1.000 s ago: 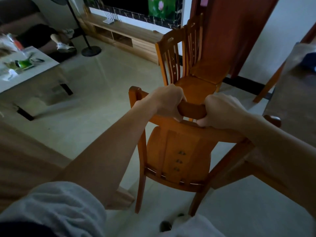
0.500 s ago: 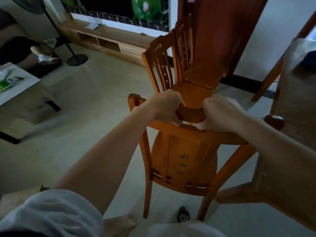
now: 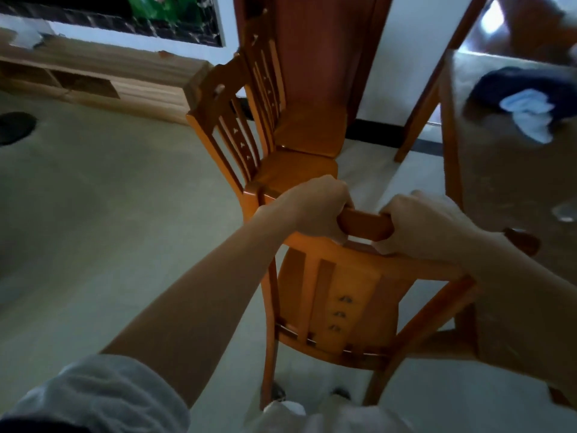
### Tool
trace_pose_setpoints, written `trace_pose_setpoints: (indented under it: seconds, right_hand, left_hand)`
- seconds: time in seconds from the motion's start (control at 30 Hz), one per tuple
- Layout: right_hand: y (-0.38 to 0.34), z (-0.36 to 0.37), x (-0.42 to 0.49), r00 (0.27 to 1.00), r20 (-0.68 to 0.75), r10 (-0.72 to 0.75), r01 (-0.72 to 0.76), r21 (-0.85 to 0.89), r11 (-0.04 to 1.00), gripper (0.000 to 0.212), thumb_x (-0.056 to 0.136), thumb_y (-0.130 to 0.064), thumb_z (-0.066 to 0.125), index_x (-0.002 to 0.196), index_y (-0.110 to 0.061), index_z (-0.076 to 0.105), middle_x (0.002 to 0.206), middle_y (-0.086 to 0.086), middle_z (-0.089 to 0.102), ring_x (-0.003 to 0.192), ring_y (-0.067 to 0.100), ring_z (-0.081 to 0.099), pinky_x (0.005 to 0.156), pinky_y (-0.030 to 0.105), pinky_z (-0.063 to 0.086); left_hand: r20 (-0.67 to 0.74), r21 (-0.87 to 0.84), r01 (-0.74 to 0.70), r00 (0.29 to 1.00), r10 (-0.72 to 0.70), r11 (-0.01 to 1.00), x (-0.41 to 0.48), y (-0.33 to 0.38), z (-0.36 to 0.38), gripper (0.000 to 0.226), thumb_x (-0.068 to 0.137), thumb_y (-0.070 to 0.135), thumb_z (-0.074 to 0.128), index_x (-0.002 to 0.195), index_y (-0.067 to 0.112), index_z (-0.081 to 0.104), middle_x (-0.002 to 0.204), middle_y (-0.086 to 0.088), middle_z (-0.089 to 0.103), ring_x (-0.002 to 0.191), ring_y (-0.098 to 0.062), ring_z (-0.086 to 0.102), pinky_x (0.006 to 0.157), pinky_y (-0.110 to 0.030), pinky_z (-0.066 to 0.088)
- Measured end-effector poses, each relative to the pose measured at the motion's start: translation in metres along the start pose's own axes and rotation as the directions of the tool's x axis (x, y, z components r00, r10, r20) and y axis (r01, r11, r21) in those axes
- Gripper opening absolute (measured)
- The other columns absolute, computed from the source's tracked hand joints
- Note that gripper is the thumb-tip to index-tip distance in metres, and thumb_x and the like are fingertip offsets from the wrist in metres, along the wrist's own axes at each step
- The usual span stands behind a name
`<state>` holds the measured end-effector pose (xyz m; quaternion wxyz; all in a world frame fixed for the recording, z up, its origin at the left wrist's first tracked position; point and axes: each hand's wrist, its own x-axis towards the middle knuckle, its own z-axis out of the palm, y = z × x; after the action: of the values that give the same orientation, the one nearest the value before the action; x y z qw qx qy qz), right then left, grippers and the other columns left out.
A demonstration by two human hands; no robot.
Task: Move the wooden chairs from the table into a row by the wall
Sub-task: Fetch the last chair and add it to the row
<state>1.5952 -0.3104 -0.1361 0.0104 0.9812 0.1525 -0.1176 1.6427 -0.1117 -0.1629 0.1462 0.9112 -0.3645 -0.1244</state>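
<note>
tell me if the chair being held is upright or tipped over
Upright. The held chair has its backrest top rail uppermost, gripped by the left hand and right hand, legs pointing down; whether its feet touch the floor cannot be told.

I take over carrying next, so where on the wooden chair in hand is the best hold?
Take the carried chair by its top rail, from behind the backrest. The rail has a handle slot that fingers can wrap; the left hand and right hand grip it there, either side of centre.
</note>
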Motion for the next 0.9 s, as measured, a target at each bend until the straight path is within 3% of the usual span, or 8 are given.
trace_pose_setpoints:
  seconds: [0.17,0.33,0.47,0.57,0.7,0.9]
  right_hand:
    - [0.011,0.006,0.005,0.986,-0.022,0.164,-0.162,0.073,0.984,0.028,0.078,-0.055,0.073,0.079,-0.029,0.065,0.064,-0.011,0.057,0.056,0.007,0.055,0.048,0.023,0.034]
    - [0.032,0.016,0.017,0.958,-0.017,0.285,-0.279,0.154,0.948,0.038,0.077,-0.064,0.07,0.09,-0.028,0.067,0.07,-0.01,0.059,0.058,0.008,0.055,0.053,0.026,0.045]
    - [0.047,0.013,0.025,0.934,-0.016,0.358,-0.34,0.274,0.9,0.077,0.057,-0.102,0.032,0.068,-0.033,0.061,0.061,-0.014,0.061,0.052,0.006,0.059,0.052,0.028,0.053]
    - [0.046,0.008,0.028,0.904,-0.025,0.427,-0.401,0.293,0.868,0.057,0.059,-0.092,0.04,0.058,-0.036,0.054,0.051,-0.014,0.054,0.045,0.004,0.054,0.046,0.025,0.045]
    - [0.034,0.003,0.04,0.858,0.023,0.514,-0.505,0.224,0.833,0.034,0.078,-0.063,0.07,0.093,-0.034,0.073,0.059,-0.015,0.055,0.05,0.004,0.054,0.046,0.024,0.041]
    - [-0.005,0.005,0.057,0.738,-0.008,0.675,-0.667,0.144,0.731,0.034,0.081,-0.06,0.071,0.097,-0.031,0.076,0.058,-0.018,0.05,0.048,0.001,0.048,0.042,0.021,0.035]
  left_hand:
    - [0.045,0.04,-0.167,0.985,0.165,0.985,0.046,-0.013,-0.002,0.034,0.082,0.035,0.087,0.11,0.016,0.079,0.075,0.013,0.065,0.059,0.0,0.056,0.055,-0.013,0.043]
    - [0.102,0.083,-0.269,0.96,0.261,0.959,0.094,-0.018,-0.008,0.03,0.079,0.037,0.088,0.101,0.018,0.08,0.064,0.02,0.057,0.054,0.004,0.053,0.05,-0.011,0.035]
    - [0.157,0.074,-0.341,0.932,0.327,0.937,0.13,-0.021,-0.015,0.026,0.079,0.041,0.086,0.093,0.02,0.078,0.073,0.011,0.068,0.06,0.001,0.058,0.054,-0.012,0.039]
    - [0.207,0.077,-0.398,0.904,0.375,0.914,0.15,-0.023,-0.02,0.022,0.078,0.04,0.087,0.087,0.024,0.074,0.071,0.011,0.067,0.061,-0.002,0.06,0.059,-0.02,0.051]
    - [0.245,0.078,-0.484,0.857,0.454,0.872,0.165,-0.033,-0.025,0.02,0.079,0.04,0.085,0.084,0.024,0.074,0.068,0.011,0.065,0.061,-0.006,0.062,0.058,-0.022,0.054]
    - [0.249,0.007,-0.67,0.72,0.648,0.742,0.172,-0.064,-0.024,0.025,0.08,0.041,0.082,0.075,0.035,0.058,0.058,0.02,0.052,0.053,-0.003,0.055,0.05,-0.015,0.037]
